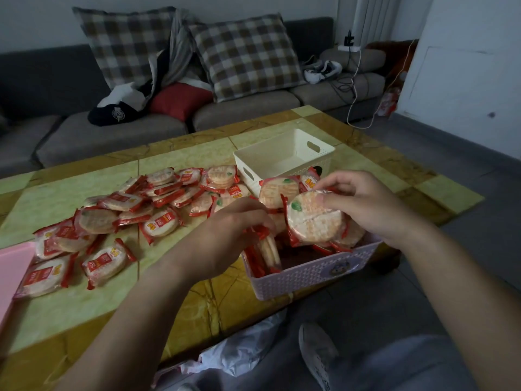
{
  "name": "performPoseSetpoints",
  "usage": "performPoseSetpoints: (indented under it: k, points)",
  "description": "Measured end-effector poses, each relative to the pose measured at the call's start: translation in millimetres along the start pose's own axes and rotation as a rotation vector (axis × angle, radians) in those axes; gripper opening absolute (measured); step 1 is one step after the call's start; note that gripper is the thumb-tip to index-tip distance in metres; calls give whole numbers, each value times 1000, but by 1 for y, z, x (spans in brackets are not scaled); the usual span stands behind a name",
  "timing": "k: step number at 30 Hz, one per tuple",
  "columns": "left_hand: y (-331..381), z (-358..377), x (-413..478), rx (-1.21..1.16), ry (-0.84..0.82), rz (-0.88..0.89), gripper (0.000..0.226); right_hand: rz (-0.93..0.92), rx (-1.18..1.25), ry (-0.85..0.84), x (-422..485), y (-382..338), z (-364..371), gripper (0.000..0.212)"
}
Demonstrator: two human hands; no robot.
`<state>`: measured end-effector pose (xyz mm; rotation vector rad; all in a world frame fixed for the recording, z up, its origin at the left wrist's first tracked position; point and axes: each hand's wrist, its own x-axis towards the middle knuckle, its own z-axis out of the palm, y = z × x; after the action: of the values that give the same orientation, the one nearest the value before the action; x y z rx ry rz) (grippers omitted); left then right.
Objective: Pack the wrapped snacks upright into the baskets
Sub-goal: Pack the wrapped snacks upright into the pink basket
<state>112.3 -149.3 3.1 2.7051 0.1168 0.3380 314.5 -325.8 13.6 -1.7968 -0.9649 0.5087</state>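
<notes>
A lilac woven basket [310, 275] sits at the table's near edge with several wrapped rice-cracker snacks standing upright inside. My right hand [366, 204] pinches the top of one round snack pack [314, 218] over the basket's far side. My left hand [234, 224] reaches into the basket's left end, its fingers closed on the upright packs [266, 249] there. A loose pile of the same red-and-white packs [135, 210] covers the table to the left. A white basket [284, 153] stands empty just behind.
The yellow-green tiled table [84, 303] ends near my knees. A pink tray edge [11, 272] shows at the far left. A sofa with plaid cushions [245, 55] lies behind. A crumpled plastic bag [239, 351] and my shoe [317, 351] are below the table edge.
</notes>
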Motion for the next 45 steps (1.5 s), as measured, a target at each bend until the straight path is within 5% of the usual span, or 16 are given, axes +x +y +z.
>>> performPoseSetpoints:
  k: [17,22,28,34,37,40,45]
  points:
    - [5,16,-1,131,-174,-56,42,-151,-510,-135,-1,-19,49,7]
    - [1,14,-4,-15,29,-130,20,-94,-579,-66,-1,-26,69,21]
    - [-10,29,-1,18,83,-225,35,81,-432,-199,-1,-25,67,57]
    - [-8,31,-1,32,86,-306,50,264,-248,-361,3,-14,53,35]
    - [-9,20,4,-127,195,-333,24,254,-278,-385,3,-14,64,32]
    - [-13,10,20,-172,399,-405,11,180,-559,-381,0,-20,81,31]
    - [-24,18,66,-189,293,-644,53,133,-810,-435,-4,-11,104,35]
